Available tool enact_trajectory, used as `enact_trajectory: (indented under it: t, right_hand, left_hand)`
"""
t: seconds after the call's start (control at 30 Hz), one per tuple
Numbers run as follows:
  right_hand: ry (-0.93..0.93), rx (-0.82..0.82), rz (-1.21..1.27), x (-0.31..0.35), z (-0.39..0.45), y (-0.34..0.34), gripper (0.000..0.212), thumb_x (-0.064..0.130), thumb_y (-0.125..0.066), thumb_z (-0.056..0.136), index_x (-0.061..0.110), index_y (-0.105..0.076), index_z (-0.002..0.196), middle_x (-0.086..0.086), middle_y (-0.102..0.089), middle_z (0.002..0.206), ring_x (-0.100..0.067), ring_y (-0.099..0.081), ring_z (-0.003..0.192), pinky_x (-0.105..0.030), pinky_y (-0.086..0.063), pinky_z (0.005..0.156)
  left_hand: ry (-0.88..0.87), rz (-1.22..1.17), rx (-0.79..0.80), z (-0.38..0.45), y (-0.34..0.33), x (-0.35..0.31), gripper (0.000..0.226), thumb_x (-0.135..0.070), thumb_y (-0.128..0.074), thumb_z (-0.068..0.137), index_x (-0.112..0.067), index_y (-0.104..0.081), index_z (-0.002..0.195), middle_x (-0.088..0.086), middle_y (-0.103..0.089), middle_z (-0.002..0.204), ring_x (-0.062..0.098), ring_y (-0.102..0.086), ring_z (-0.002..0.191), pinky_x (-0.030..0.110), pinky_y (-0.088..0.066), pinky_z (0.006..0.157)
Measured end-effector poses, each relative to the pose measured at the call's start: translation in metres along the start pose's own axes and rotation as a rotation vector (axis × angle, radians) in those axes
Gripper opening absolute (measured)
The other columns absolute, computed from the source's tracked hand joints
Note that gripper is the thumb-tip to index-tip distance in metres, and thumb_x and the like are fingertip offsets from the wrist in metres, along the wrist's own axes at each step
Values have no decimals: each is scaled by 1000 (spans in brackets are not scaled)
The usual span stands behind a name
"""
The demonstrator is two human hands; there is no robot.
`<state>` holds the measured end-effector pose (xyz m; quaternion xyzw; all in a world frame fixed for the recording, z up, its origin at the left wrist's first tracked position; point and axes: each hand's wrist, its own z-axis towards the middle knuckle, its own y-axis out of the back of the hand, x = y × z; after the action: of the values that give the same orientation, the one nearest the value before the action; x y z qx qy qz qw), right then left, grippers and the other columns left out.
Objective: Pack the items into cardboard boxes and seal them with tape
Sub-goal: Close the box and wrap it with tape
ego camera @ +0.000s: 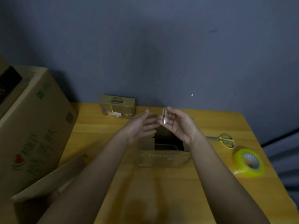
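One small brown cardboard box (162, 152) sits unsealed; right hand (178, 125) pinches seemingly a clear tape strip (164, 117), left hand (142, 125) relaxed, fingers apart.

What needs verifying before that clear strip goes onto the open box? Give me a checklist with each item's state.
1. Strip in hand: ok. The right hand pinches a clear tape strip above the box.
2. Left hand free to help: ok, open, holding nothing.
3. Flaps of the open box closed for sealing: not ok, a dark opening shows.
4. Contents packed inside: cannot tell, the interior is too dark.
5. Scissors and yellow tape roll at hand: ok, both lie on the table to the right.
6. Strip flat and unfolded: cannot tell, it is blurred.
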<state>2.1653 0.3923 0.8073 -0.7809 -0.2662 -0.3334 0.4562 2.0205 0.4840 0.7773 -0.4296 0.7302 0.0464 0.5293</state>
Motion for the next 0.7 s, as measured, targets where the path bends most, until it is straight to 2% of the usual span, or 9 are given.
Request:
enact_trajectory:
  t: [0.07, 0.17, 0.3, 0.43, 0.53, 0.57, 0.63, 0.7]
  right_hand:
    - [-12, 17, -18, -5, 2, 1, 19, 18, -68, 74, 8, -58, 87, -7, -63, 74, -17, -70, 71, -29, -59, 67]
    - [-10, -1, 3, -10, 4, 6, 10, 13, -65, 81, 7, -59, 86, -8, -65, 74, -16, -68, 70, -28, -59, 67]
    - [-46, -65, 14, -17, 6, 12, 7, 12, -62, 88, 7, -58, 88, -9, -64, 82, -18, -70, 75, -30, -59, 68]
    - [-110, -226, -255, -25, 4, 21, 14, 18, -70, 86, 8, -65, 93, -4, -69, 89, -19, -70, 87, -29, -59, 70]
    - [-157, -375, -451, -33, 6, 29, 19, 21, -80, 77, 10, -70, 89, -6, -72, 91, -16, -70, 85, -22, -58, 64]
    - [-175, -401, -493, -35, 8, 30, 18, 20, -81, 76, 11, -70, 86, -6, -72, 89, -14, -70, 82, -20, -58, 62]
    - [-211, -432, -578, -37, 12, 34, 16, 20, -81, 76, 12, -69, 83, -4, -72, 84, -11, -70, 77, -18, -56, 58]
    - [-242, -429, -667, -37, 15, 37, 15, 22, -80, 78, 15, -69, 83, -1, -73, 83, -7, -70, 75, -17, -54, 57]
  left_hand:
    - [2, 6, -3, 1, 2, 3, 35, -42, -44, 97, -18, -59, 118, 0, -69, 112, 15, -69, 100, 29, -57, 76]
    - [-24, 13, -58, 2, 9, 6, 32, -36, -57, 92, -16, -61, 117, 2, -70, 111, 14, -69, 100, 26, -56, 74]
    - [-84, 64, -239, 0, 21, 14, 18, -16, -65, 89, -20, -64, 107, -1, -63, 109, 13, -64, 98, 19, -53, 70]
    - [-149, 176, -393, -3, 34, 21, 23, -13, -71, 84, -15, -61, 104, 5, -65, 100, 11, -63, 87, 16, -51, 63]
    - [-145, 300, -473, -1, 38, 27, 32, -12, -74, 82, -12, -58, 109, 2, -64, 94, 10, -63, 79, 16, -50, 57]
    - [-143, 335, -486, 1, 38, 30, 34, -12, -74, 82, -12, -57, 111, 0, -63, 95, 11, -62, 81, 18, -52, 59]
    - [-137, 418, -490, 5, 39, 33, 35, -13, -75, 81, -12, -58, 112, 1, -62, 98, 16, -63, 90, 29, -57, 73]
    - [-113, 466, -473, 10, 42, 34, 34, -14, -76, 80, -12, -59, 109, 4, -64, 96, 19, -64, 91, 39, -56, 85]
